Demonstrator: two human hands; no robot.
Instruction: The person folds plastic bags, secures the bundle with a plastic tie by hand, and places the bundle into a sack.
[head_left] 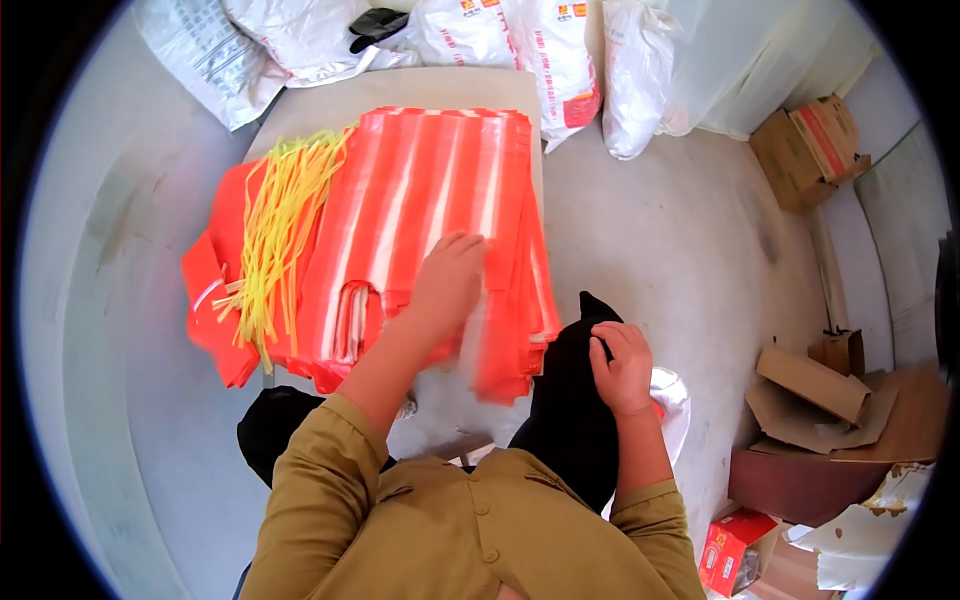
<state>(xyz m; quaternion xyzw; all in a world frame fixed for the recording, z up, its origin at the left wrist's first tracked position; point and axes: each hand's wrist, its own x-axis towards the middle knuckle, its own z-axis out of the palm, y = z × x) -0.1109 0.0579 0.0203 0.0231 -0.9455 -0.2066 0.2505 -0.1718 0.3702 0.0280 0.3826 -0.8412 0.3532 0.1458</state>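
A thick stack of red-and-white striped plastic bags (410, 190) lies on a board in front of me. My left hand (450, 280) is on the stack, its fingers closed on the edge of a striped sheet, and a loose flap below it is blurred by motion. Yellow strips (290, 200) lie in a bundle across the stack's left part, over folded red plastic (228, 210). My right hand (622, 368) rests on my right knee, loosely bent with the thumb apart and nothing visible in it.
White printed sacks (560, 70) stand behind the board. Cardboard boxes (800, 150) are at the far right. Nearer on the right lie opened cardboard (815, 400) and a red box (735, 550). My dark-clad knees are just below the stack.
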